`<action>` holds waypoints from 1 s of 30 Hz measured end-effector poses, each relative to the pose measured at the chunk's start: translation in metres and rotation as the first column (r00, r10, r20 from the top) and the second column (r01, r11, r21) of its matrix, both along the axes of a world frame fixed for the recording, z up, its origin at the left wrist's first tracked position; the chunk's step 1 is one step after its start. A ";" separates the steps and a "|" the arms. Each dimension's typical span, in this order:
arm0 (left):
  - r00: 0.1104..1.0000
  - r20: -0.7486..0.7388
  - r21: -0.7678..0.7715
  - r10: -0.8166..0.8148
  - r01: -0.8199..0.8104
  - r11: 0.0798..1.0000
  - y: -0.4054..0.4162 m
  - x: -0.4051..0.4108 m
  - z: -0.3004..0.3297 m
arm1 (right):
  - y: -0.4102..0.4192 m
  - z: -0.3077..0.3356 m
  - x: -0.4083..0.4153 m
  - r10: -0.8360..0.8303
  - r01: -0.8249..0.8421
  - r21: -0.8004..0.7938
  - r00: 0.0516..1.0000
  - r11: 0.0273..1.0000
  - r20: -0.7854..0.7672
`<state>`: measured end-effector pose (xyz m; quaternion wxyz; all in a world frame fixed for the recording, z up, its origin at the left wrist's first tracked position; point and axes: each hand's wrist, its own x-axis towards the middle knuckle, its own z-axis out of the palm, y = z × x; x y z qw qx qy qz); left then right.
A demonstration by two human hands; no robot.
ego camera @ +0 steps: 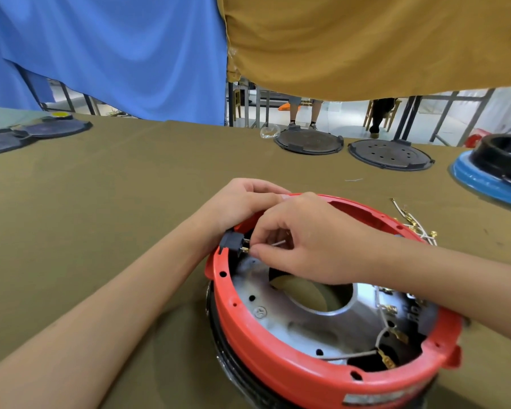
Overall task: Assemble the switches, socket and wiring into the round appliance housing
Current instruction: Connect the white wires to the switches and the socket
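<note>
Wiring step in hand: right hand (301,240) pinches a wire (278,242) at the socket (232,242) pins on the housing (278,358) rim; left hand (242,202) grips that rim. Next, seat the terminal squarely.

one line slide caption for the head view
Right hand pinches a wire onto the black socket while left hand steadies the red housing.

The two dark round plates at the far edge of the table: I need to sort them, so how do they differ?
The left plate has a plain face with no holes visible; the right plate shows a scatter of small holes. The left plate lies farther back, beside a clear plastic piece; the right plate lies nearer the blue-rimmed unit. Both are dark, round, tabbed and lie flat on the table.
</note>
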<state>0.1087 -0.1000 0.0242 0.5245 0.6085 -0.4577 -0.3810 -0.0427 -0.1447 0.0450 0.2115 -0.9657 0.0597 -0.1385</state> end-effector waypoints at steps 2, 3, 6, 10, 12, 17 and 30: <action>1.000 0.002 0.000 0.003 -0.003 1.000 0.001 0.000 0.000 | -0.003 0.001 -0.002 -0.004 0.004 0.020 1.000 1.000 -0.025; 1.000 -0.007 0.003 0.001 -0.001 1.000 0.001 0.000 0.000 | -0.004 0.002 -0.003 -0.006 0.007 0.022 1.000 1.000 -0.021; 1.000 -0.019 0.001 0.001 -0.001 1.000 0.001 0.001 -0.001 | -0.004 0.002 -0.003 -0.001 0.001 0.015 1.000 1.000 0.001; 1.000 -0.006 -0.007 0.000 0.000 1.000 -0.001 0.003 -0.002 | -0.003 -0.001 0.002 0.003 -0.003 0.009 1.000 1.000 0.006; 1.000 0.005 -0.002 0.000 0.000 1.000 -0.001 0.004 -0.003 | -0.004 -0.003 0.002 -0.013 0.013 0.035 1.000 0.999 0.001; 0.997 0.071 0.003 -0.017 0.016 1.000 0.001 0.006 -0.002 | -0.013 0.011 -0.006 -0.062 0.065 0.058 0.997 0.996 -0.049; 0.746 0.652 0.198 -0.135 0.004 0.980 0.027 0.030 0.030 | -0.068 0.005 -0.066 -0.437 0.458 0.070 0.877 0.886 -0.201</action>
